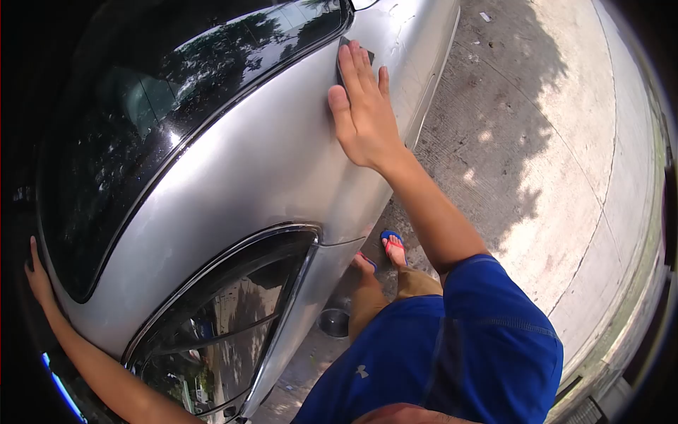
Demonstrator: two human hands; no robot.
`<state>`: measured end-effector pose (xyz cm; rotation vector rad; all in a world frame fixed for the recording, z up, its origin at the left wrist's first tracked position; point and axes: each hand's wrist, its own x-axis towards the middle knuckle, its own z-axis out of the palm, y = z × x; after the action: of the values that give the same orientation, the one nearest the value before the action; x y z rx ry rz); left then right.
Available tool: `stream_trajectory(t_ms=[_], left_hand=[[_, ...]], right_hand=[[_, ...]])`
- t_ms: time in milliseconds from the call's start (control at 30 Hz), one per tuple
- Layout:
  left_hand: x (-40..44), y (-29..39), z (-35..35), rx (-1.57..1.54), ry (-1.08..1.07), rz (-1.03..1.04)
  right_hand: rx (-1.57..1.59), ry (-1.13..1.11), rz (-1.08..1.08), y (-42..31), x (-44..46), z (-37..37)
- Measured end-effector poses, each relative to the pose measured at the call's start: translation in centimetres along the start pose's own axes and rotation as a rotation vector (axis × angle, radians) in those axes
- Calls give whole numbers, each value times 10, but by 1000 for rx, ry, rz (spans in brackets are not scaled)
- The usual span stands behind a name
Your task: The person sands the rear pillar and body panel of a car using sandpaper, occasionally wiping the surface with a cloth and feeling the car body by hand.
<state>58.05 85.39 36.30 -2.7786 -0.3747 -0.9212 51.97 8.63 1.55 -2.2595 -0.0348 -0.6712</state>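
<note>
My right hand (367, 120) lies flat, fingers stretched forward, on the silver car (268, 155) near the lower corner of its rear window (212, 78). Beneath the fingers it presses a dark grey flat pad (370, 56) against the bodywork; only its edges show, so I cannot tell its exact kind. At the far left, my left hand (39, 277) rests by the roof edge beside the rear window, its fingers apart and nothing seen in them. The left forearm reaches across the car above the side window (226, 332).
A dark round container (333, 322) stands on the ground close to the car and my feet in flip-flops (393, 244). Concrete pavement (565, 233) with tree shade runs along the right. Small light scraps (484, 16) lie on it near the top.
</note>
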Motion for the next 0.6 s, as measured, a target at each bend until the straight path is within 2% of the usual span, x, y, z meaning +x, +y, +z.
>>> stream_trajectory(t_ms=[33, 100, 167, 233, 267, 333, 400, 500, 600], left_hand=[[-3, -4, -5, 34, 17, -2], [5, -9, -5, -44, -66, -27], [8, -10, -3, -9, -82, -47], [4, -15, 5, 117, 19, -105], [-2, -21, 2, 94, 23, -138], [0, -20, -7, 70, -10, -143], [5, -11, -6, 44, -77, -127], [4, 2, -9, 106, -6, -125], [-5, 12, -8, 189, 17, -141]], right_hand=[[66, -36, -54, -6, -13, 3], [-70, -12, 12, 36, 51, 0], [-48, -15, 26, 27, 19, 1], [-30, 12, -25, 12, 2, 11], [-2, 108, -88, 11, -10, 21], [-12, 96, -51, 31, 71, 2], [-88, 98, 9, 39, 81, 3], [-53, -4, -55, 11, -10, 5], [-115, 11, 24, 48, 74, -4]])
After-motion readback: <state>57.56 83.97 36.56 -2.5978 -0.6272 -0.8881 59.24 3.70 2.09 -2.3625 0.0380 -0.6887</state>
